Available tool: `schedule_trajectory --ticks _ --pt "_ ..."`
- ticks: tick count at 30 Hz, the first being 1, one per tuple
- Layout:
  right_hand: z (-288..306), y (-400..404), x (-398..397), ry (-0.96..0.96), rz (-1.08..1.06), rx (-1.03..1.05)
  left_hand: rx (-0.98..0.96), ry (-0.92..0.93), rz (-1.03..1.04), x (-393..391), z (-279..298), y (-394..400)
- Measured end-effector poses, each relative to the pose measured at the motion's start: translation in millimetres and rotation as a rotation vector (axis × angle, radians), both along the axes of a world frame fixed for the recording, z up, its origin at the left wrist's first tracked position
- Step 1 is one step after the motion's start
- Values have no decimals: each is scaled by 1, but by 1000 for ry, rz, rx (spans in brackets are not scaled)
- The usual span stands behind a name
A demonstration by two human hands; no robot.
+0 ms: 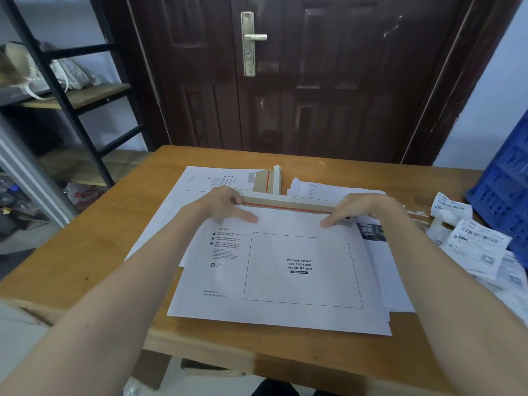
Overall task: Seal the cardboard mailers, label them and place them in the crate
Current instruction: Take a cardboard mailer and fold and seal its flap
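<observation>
A white cardboard mailer point(285, 270) lies flat on the wooden table point(94, 247), its printed waybill box facing up. Its brown flap point(288, 202) with a red strip stands folded up along the far edge. My left hand point(225, 204) grips the flap's left end, thumb lying on the mailer's face. My right hand point(360, 208) grips the flap's right end the same way. More white mailers point(205, 181) lie stacked underneath and behind. Printed labels point(477, 244) are heaped at the right. The blue crate point(505, 190) stands at the table's right edge.
A dark wooden door point(285, 81) stands behind the table. A black metal shelf point(71, 98) with bags is at the left. Loose papers point(320, 188) lie behind my right hand. The table's near edge runs just below the mailer.
</observation>
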State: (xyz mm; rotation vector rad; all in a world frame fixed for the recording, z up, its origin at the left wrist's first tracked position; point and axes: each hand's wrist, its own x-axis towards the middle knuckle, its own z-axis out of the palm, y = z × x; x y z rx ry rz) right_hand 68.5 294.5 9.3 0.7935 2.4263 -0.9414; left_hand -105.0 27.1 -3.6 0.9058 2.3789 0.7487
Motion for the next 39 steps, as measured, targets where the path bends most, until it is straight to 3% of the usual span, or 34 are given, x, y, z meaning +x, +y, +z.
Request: schedule_trajectory --ticks 13,39 --pt "-9 -6 0 142 84 10 55 -41 -7 9 -5 -3" --pt "4 -10 2 51 83 -8 105 1 10 8 -6 -7"
